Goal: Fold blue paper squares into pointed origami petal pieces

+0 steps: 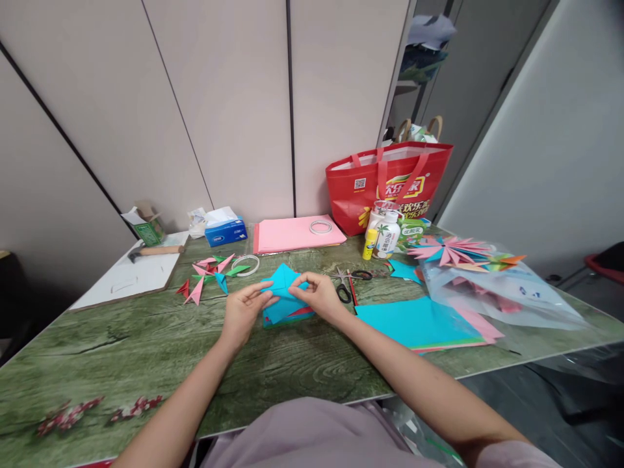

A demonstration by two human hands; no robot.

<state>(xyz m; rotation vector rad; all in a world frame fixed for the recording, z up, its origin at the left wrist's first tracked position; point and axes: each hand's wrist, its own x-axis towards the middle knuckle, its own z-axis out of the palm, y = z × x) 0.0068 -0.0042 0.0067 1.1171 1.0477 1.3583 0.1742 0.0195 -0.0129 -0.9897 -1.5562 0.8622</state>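
Both hands hold a folded piece of blue paper with a pointed top, just above the table. My left hand pinches its left side between thumb and fingers. On the right side, my right hand grips the edge with its thumb and fingertips. Beneath the folded piece lies a small stack of coloured paper, blue on top, with green and pink edges showing; the hands hide part of it. Scissors with black handles and a red pencil rest right of my right hand.
Folded paper pieces and a tape roll lie to the left. Behind are pink sheets, a tissue box, a glue stick, a white bottle and a red bag. Blue sheets and a plastic bag lie right; a hammer lies far left.
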